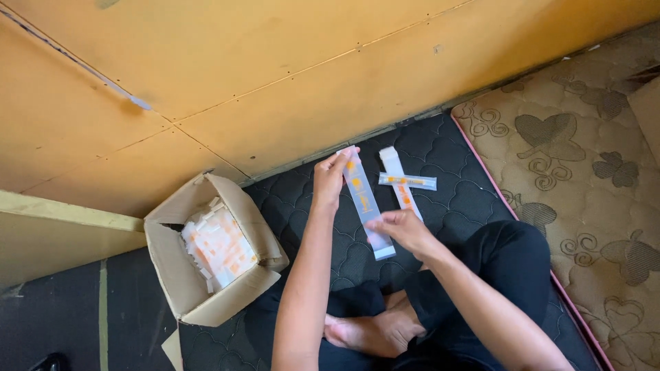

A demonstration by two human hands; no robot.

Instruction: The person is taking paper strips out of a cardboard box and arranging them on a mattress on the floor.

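Note:
My left hand pinches the far end of a long clear plastic sleeve with orange print. Its near end is pinched by my right hand, so the sleeve is stretched flat between both hands above a black quilted mat. Just right of it, two similar sleeves lie crossed on the mat. An open cardboard box at my left holds several white and orange packets.
An orange-brown board wall rises behind the mat. A beige quilted mattress with heart patterns lies to the right. My crossed legs in black trousers and a bare foot take up the near mat.

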